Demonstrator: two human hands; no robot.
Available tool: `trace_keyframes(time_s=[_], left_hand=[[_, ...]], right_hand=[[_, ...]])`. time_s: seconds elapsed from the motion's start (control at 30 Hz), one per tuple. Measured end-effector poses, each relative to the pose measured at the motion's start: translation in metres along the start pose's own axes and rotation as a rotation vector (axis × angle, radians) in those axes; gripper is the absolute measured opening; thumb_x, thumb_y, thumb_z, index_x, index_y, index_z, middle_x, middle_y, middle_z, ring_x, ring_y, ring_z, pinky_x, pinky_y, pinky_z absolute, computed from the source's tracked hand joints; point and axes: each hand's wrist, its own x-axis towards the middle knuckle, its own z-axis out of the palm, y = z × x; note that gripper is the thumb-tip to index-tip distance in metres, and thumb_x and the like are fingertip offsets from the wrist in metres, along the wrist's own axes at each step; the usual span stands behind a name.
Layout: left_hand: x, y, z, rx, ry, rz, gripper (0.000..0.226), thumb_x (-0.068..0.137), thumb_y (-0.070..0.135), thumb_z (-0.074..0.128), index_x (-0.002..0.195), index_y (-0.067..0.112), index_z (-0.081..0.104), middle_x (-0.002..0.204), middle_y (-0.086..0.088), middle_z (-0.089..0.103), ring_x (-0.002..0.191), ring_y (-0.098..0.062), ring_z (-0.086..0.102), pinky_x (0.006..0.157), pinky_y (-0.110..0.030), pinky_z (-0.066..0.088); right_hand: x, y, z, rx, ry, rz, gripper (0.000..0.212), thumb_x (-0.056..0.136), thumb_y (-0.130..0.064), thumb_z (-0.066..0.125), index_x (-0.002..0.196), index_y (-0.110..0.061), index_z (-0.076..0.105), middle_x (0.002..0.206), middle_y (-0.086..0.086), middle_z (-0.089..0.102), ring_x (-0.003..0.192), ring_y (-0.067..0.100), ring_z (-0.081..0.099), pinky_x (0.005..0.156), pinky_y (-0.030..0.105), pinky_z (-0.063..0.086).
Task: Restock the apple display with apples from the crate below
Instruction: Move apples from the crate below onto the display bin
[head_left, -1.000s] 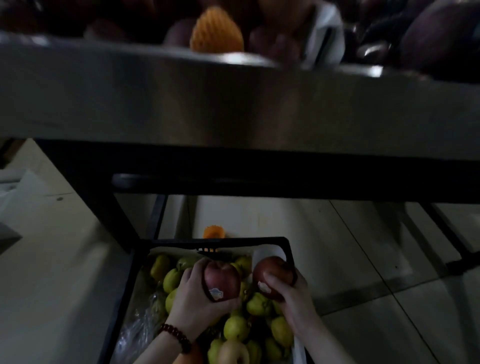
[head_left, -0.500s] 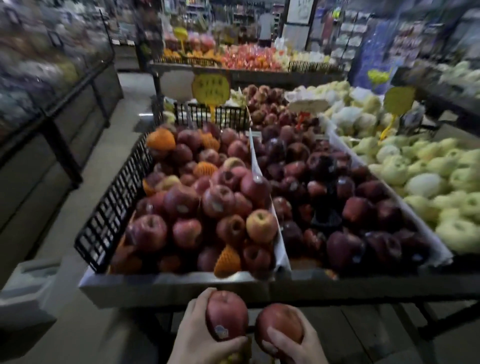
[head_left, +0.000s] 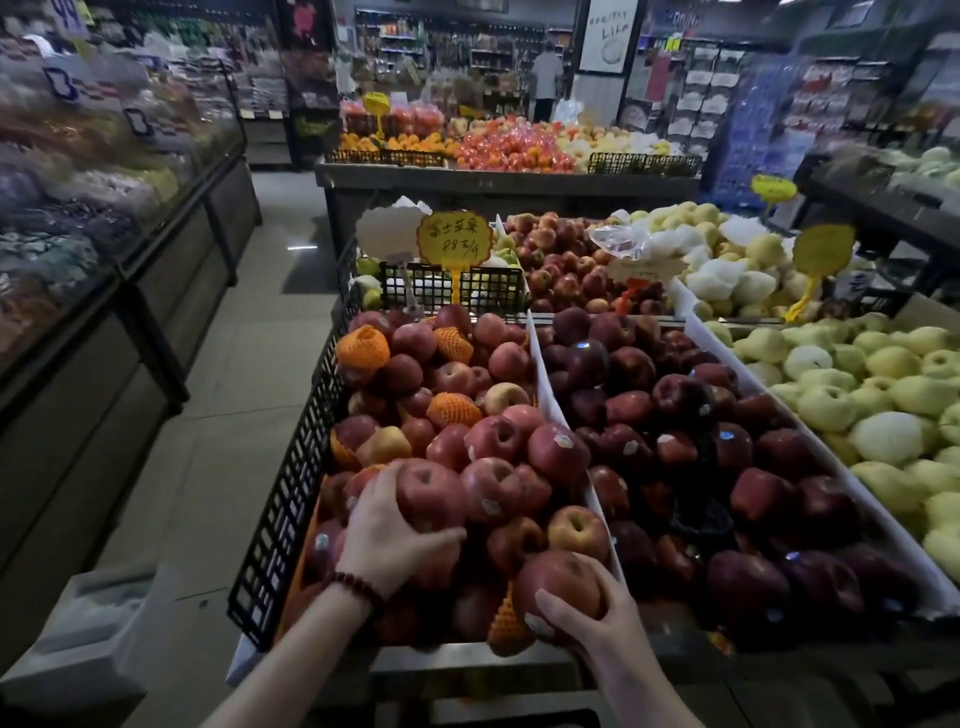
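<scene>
The apple display (head_left: 291, 499) is a black lattice-walled bin heaped with red apples, some in orange foam nets. My left hand (head_left: 387, 540), with a bead bracelet at the wrist, grips a red apple (head_left: 428, 493) and holds it on the pile's front left. My right hand (head_left: 587, 623) holds a second red apple (head_left: 558, 579) low at the front edge of the bin, touching the pile beside an orange net. The crate below is out of sight.
Dark red apples (head_left: 675, 415) fill the section to the right behind a white divider (head_left: 545, 374); pale green fruit (head_left: 872, 395) lies further right. A yellow price sign (head_left: 454, 239) stands at the back. An aisle runs along the left, with a grey bin (head_left: 83, 639) by the stand.
Both hands lifted the two apples from the crate under the stand up over the front rim and onto the pile. My view swung up from the floor to the display.
</scene>
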Motion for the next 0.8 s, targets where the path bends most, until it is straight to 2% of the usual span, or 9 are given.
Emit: trace_keyframes(time_s=[0.07,0.13,0.2,0.3,0.4,0.6,0.73,0.8], left_hand=[[0.040,0.005,-0.005,-0.001,0.041,0.021,0.105,0.048,0.045,0.087,0.137,0.026,0.033,0.134,-0.005,0.050,0.124,-0.023,0.047,0.106,-0.042,0.041],[0.078,0.011,-0.006,0.021,0.045,0.028,0.108,0.052,0.038,0.088,0.140,0.028,0.027,0.136,-0.009,0.049,0.125,-0.026,0.047,0.106,-0.042,0.041],[0.111,0.012,-0.002,0.089,-0.002,0.022,0.107,0.056,0.031,0.087,0.143,0.025,0.025,0.138,-0.014,0.044,0.127,-0.030,0.044,0.104,-0.040,0.039],[0.141,0.004,0.013,0.192,-0.111,0.017,0.102,0.057,0.028,0.086,0.142,0.022,0.028,0.136,-0.016,0.042,0.127,-0.032,0.043,0.103,-0.039,0.040],[0.150,-0.008,0.029,0.264,-0.220,0.011,0.099,0.059,0.034,0.085,0.140,0.021,0.029,0.136,-0.015,0.044,0.126,-0.033,0.045,0.102,-0.041,0.041],[0.155,-0.021,0.032,0.331,-0.260,0.048,0.095,0.059,0.042,0.083,0.135,0.023,0.029,0.137,-0.012,0.045,0.122,-0.032,0.050,0.096,-0.040,0.045],[0.153,-0.029,0.029,0.254,-0.300,0.050,0.103,0.060,0.045,0.081,0.142,0.031,0.021,0.143,-0.010,0.040,0.128,-0.030,0.044,0.103,-0.039,0.040],[0.151,-0.033,0.024,0.180,-0.304,0.070,0.102,0.063,0.044,0.080,0.144,0.030,0.019,0.145,-0.008,0.041,0.131,-0.026,0.042,0.105,-0.034,0.039]], right_hand=[[0.006,-0.012,0.010,-0.060,0.005,-0.017,0.088,0.030,-0.051,0.091,0.108,-0.017,0.070,0.107,0.002,0.069,0.094,0.017,0.071,0.080,0.031,0.060],[0.009,-0.023,0.016,-0.112,-0.006,-0.039,0.082,0.034,-0.050,0.084,0.108,-0.019,0.069,0.104,-0.002,0.069,0.085,0.005,0.070,0.066,0.012,0.054],[0.013,-0.029,0.019,-0.142,-0.021,-0.052,0.079,0.036,-0.048,0.082,0.109,-0.019,0.068,0.101,-0.002,0.069,0.079,-0.004,0.069,0.060,0.004,0.048],[0.022,-0.026,0.020,-0.161,-0.017,-0.051,0.079,0.036,-0.047,0.085,0.108,-0.022,0.066,0.101,-0.006,0.068,0.081,-0.006,0.069,0.063,0.004,0.048],[0.032,-0.018,0.019,-0.186,-0.019,-0.047,0.073,0.034,-0.050,0.084,0.101,-0.028,0.065,0.100,-0.004,0.070,0.083,-0.009,0.068,0.067,0.007,0.050],[0.044,-0.008,0.020,-0.216,0.035,-0.032,0.074,0.034,-0.052,0.085,0.101,-0.028,0.066,0.100,-0.001,0.072,0.087,-0.004,0.069,0.072,0.012,0.053],[0.053,-0.011,0.030,-0.219,0.079,-0.046,0.088,0.026,-0.059,0.090,0.104,-0.026,0.068,0.099,0.001,0.073,0.090,0.011,0.072,0.083,0.025,0.057],[0.058,-0.019,0.033,-0.209,0.114,-0.062,0.082,0.033,-0.054,0.088,0.107,-0.025,0.068,0.102,-0.003,0.069,0.093,0.011,0.069,0.085,0.025,0.056]])
